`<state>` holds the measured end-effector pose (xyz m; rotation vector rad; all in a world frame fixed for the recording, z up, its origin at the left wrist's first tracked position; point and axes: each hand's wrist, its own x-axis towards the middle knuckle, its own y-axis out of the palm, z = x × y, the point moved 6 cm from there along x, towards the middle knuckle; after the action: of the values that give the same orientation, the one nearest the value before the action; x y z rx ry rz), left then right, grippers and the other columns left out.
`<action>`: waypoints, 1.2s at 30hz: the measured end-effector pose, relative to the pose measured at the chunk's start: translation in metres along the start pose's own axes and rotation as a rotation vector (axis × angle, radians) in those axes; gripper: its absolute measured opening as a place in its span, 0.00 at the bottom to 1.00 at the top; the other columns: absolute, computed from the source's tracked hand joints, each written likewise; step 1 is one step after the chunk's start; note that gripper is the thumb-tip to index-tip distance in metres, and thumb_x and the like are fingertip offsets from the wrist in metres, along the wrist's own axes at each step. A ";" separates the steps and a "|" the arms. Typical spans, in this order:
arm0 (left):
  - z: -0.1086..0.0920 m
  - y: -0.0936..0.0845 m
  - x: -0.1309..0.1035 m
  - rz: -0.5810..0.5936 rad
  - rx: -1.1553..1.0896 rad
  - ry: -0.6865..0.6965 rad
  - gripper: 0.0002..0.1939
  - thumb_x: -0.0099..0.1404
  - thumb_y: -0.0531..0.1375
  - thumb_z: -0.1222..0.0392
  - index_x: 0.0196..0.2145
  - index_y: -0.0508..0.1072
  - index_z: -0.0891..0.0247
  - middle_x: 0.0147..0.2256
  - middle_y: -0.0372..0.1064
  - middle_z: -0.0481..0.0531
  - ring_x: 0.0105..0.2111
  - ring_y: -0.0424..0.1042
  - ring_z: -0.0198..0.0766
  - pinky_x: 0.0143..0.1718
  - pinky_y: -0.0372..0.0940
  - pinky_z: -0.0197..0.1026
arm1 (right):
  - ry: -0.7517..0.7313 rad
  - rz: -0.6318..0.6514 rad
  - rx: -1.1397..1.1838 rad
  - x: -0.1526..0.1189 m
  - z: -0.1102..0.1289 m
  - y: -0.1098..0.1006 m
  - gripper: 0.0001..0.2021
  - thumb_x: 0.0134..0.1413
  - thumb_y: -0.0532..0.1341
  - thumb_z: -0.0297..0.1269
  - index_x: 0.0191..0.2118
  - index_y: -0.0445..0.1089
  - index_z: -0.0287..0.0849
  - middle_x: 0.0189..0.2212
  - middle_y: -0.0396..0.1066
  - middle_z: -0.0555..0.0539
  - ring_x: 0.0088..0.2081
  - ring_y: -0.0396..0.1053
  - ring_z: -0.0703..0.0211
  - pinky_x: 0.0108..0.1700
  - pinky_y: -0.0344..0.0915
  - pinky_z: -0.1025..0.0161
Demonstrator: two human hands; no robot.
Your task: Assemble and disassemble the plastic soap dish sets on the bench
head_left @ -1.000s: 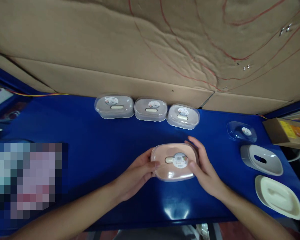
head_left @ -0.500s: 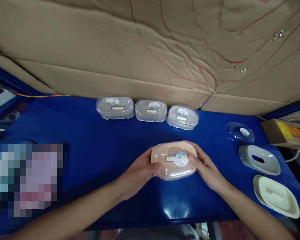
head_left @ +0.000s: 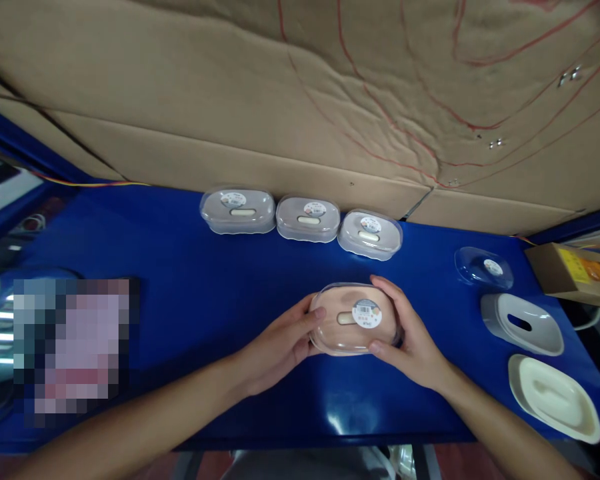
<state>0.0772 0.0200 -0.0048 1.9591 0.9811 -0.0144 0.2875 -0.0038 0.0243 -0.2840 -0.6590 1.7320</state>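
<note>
A pink oval box (head_left: pixel 334 335) with a clear lid and a round white label is held above the blue table, between both hands. My left hand (head_left: pixel 285 340) grips its left end, with the thumb on the lid. Around the right end is my right hand (head_left: pixel 413 337), its thumb at the front edge and its fingers at the back. Three grey boxes with clear lids, the left one (head_left: pixel 239 212), the middle one (head_left: pixel 309 219) and the right one (head_left: pixel 370 235), stand in a row behind it.
On the right of the blue table (head_left: pixel 190 287) lie a clear lid (head_left: pixel 483 267), a grey oval part with a slot (head_left: pixel 535 327) and a cream oval tray (head_left: pixel 555 399). Beyond them stands a cardboard box (head_left: pixel 555 270). A cardboard wall (head_left: pixel 205 100) rises behind. The left side holds a blurred-out item (head_left: pixel 85 340).
My right thumb has moved from the lid's label to the front edge of the pink box. My left thumb has shifted up on the lid. The view has shifted slightly.
</note>
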 end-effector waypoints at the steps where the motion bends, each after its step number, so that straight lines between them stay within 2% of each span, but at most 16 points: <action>1: 0.000 0.000 0.000 -0.006 -0.004 -0.004 0.27 0.71 0.71 0.46 0.62 0.74 0.58 0.60 0.74 0.60 0.57 0.75 0.49 0.55 0.70 0.46 | -0.002 0.005 -0.009 0.000 0.000 0.000 0.41 0.65 0.68 0.53 0.76 0.51 0.55 0.75 0.56 0.39 0.75 0.57 0.38 0.74 0.60 0.39; 6: 0.000 -0.001 -0.001 -0.007 0.002 -0.019 0.25 0.71 0.71 0.49 0.61 0.75 0.59 0.60 0.74 0.60 0.57 0.75 0.49 0.54 0.70 0.45 | -0.029 0.019 -0.066 0.000 0.002 -0.001 0.44 0.64 0.69 0.55 0.77 0.50 0.53 0.74 0.57 0.37 0.74 0.59 0.36 0.72 0.63 0.38; 11: -0.002 0.000 -0.004 0.004 0.040 -0.005 0.30 0.67 0.74 0.49 0.63 0.74 0.57 0.62 0.72 0.59 0.59 0.73 0.51 0.55 0.69 0.45 | -0.076 0.040 -0.090 -0.001 0.002 -0.003 0.47 0.61 0.70 0.58 0.78 0.48 0.53 0.75 0.57 0.36 0.74 0.59 0.34 0.71 0.64 0.37; 17: -0.002 -0.001 -0.003 -0.001 0.031 -0.028 0.30 0.66 0.75 0.48 0.62 0.76 0.56 0.61 0.74 0.58 0.60 0.72 0.51 0.55 0.67 0.45 | -0.137 0.115 -0.163 -0.003 0.000 -0.002 0.62 0.48 0.77 0.63 0.80 0.42 0.53 0.77 0.52 0.34 0.75 0.56 0.30 0.71 0.65 0.35; 21: -0.001 0.000 -0.002 -0.004 0.028 -0.049 0.29 0.65 0.75 0.47 0.60 0.77 0.56 0.60 0.75 0.56 0.58 0.74 0.49 0.54 0.68 0.43 | -0.146 0.132 -0.204 -0.003 -0.001 -0.001 0.60 0.51 0.77 0.59 0.80 0.42 0.54 0.76 0.55 0.35 0.74 0.58 0.33 0.69 0.68 0.37; 25: -0.002 0.001 -0.002 -0.019 0.032 -0.051 0.28 0.66 0.75 0.49 0.60 0.77 0.57 0.60 0.75 0.58 0.60 0.73 0.50 0.56 0.68 0.44 | -0.157 0.145 -0.217 -0.004 0.000 0.000 0.61 0.50 0.77 0.58 0.80 0.42 0.54 0.75 0.56 0.34 0.74 0.59 0.32 0.69 0.68 0.37; 36: -0.002 -0.003 -0.002 -0.015 0.023 -0.035 0.28 0.63 0.77 0.50 0.57 0.78 0.57 0.57 0.76 0.56 0.57 0.73 0.49 0.55 0.66 0.43 | -0.239 0.151 -0.324 -0.006 0.007 -0.003 0.59 0.55 0.76 0.56 0.81 0.39 0.54 0.76 0.53 0.35 0.74 0.59 0.33 0.68 0.71 0.38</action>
<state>0.0737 0.0211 -0.0052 1.9664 0.9771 -0.0683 0.2879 -0.0112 0.0305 -0.3616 -1.1213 1.8155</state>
